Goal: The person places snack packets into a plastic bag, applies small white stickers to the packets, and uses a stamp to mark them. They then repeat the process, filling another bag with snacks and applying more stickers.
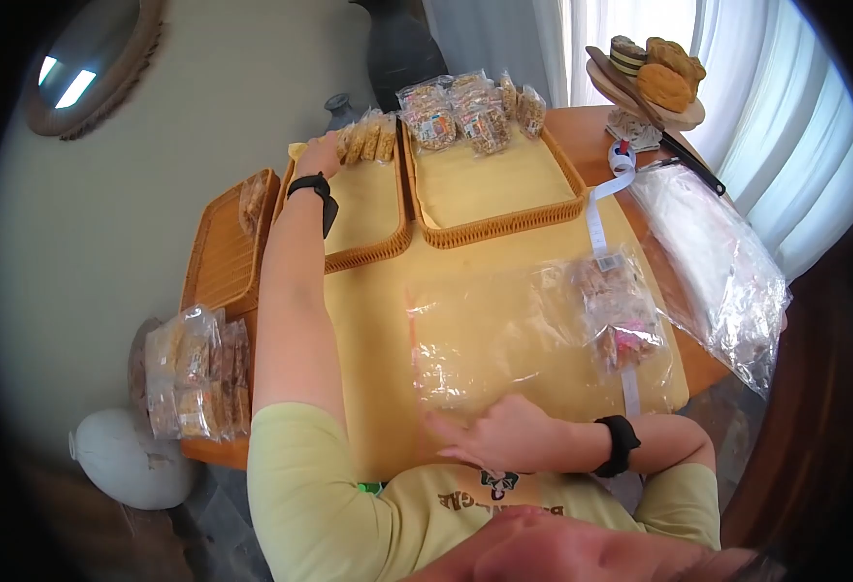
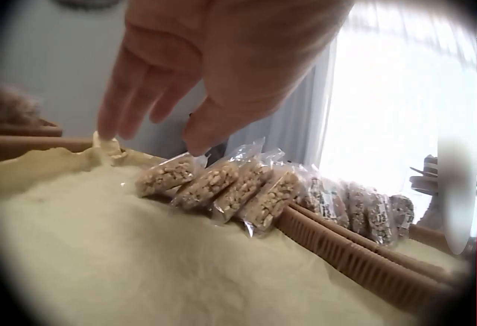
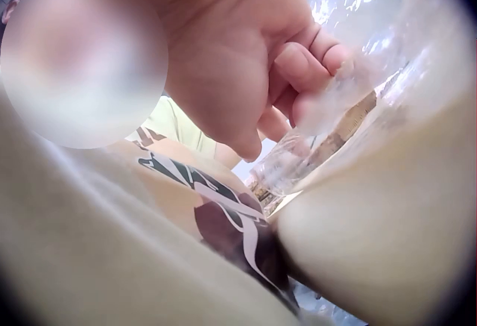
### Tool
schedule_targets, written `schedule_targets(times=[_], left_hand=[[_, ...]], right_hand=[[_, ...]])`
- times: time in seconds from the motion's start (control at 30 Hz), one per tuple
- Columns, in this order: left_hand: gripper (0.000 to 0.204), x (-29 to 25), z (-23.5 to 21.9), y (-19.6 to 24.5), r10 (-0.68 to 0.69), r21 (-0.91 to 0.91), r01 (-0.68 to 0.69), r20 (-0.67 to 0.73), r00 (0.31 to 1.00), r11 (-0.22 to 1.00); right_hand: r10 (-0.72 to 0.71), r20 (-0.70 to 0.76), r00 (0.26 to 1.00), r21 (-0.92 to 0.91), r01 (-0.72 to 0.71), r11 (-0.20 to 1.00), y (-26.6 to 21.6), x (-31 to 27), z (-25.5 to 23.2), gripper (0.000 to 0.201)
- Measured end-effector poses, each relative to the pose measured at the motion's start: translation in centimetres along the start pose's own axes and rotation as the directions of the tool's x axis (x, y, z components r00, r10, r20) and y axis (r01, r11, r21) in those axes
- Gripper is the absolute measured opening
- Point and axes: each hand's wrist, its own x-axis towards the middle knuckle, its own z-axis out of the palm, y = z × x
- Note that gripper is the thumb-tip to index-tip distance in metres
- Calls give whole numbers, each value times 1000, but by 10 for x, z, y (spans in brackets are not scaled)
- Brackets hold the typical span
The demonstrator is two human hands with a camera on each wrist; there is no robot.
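Observation:
My left hand reaches to the far left corner of a wicker tray lined with yellow paper. In the left wrist view its fingers hang loosely, fingertips right at the paper's raised corner, nothing in their grasp. Just below the thumb lies a row of wrapped peanut snack bars. Close to my body, my right hand is at the lower edge of a large clear plastic bag. Some of its fingers curl loosely beside the film in the right wrist view, while in the head view the forefinger points left.
A second lined tray holds several wrapped snacks at its back. A smaller tray and stacked packs are at the left. On the right lie more clear bags, a white ribbon and a bread stand.

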Motion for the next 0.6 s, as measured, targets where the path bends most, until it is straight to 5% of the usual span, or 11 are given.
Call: schedule_targets(times=[0.07,0.17,0.3,0.6], left_hand=[[29,11,9,11,-52,-16,51,-68,996,999],[30,24,20,18,37,-8,-37,70,997,999],[29,30,34,14,-94,74,89,67,993,993],[28,27,33,-17,-53,185,38,81,995,982]], right_hand=[[24,-35,999,-4,-24,1000,3,3,-1,35],[37,-84,996,-54,-42,998,8,6,6,28],[82,-136,987,-52,-90,995,11,9,2,28],[-23,-209,978,58,36,998,17,10,-3,27]])
